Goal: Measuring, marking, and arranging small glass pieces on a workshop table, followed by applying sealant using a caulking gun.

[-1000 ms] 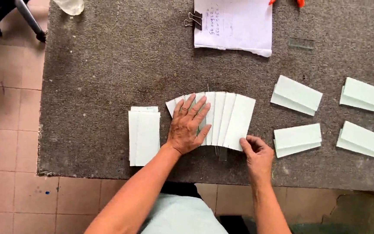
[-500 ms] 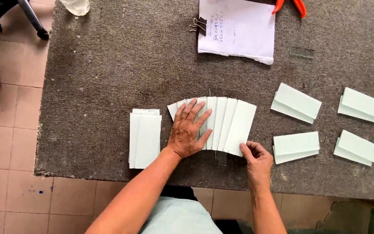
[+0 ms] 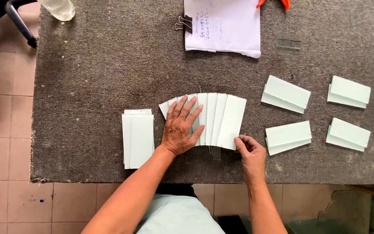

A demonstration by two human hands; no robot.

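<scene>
While left hand (image 3: 179, 130) lies flat, fingers spread, pinning fanned pale strips (image 3: 221, 118); right hand (image 3: 249, 149) pinches outermost strip's corner; best drawn off singly.

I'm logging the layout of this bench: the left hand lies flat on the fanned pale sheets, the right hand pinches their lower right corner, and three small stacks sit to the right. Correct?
Not quite: the head view shows four small stacks to the right, in two rows of two, not three. The rest holds: the left hand lies flat on the fanned pale sheets, and the right hand pinches their lower right corner.
</scene>
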